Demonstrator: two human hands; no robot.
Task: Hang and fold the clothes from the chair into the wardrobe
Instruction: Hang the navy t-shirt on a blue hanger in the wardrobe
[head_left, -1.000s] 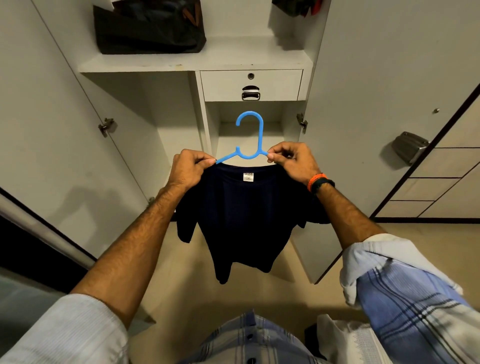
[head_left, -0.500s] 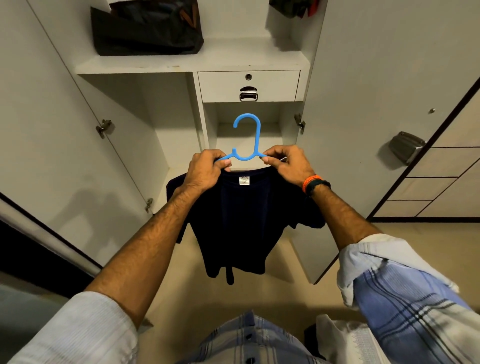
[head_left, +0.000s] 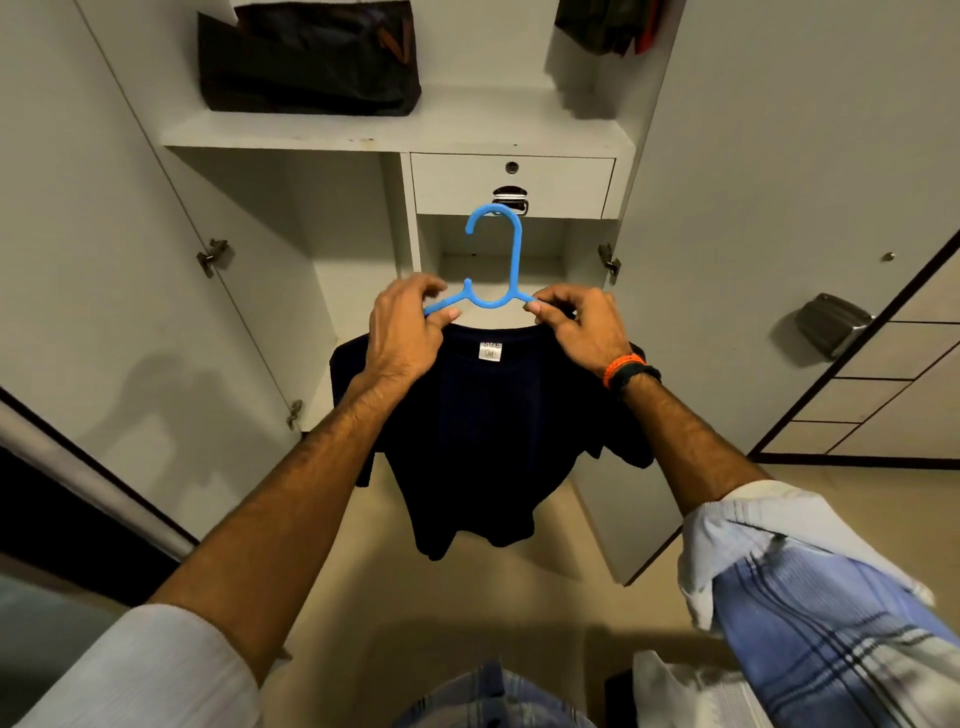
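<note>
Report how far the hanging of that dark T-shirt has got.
Done: the dark T-shirt is on the blue hanger, collar around its neck. In hand: the left hand and right hand pinch the hanger's arms at the shoulders in front of the open wardrobe. Left: hooking it inside; no rail is visible. Other clothes are out of view.

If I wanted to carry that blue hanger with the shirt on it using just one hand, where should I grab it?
Probably the straight stem of the blue hanger, just below the hook and above the dark T-shirt. Reach in from the front. That part is bare, and it sits midway between the left hand and right hand, so the shirt should hang level.
</note>
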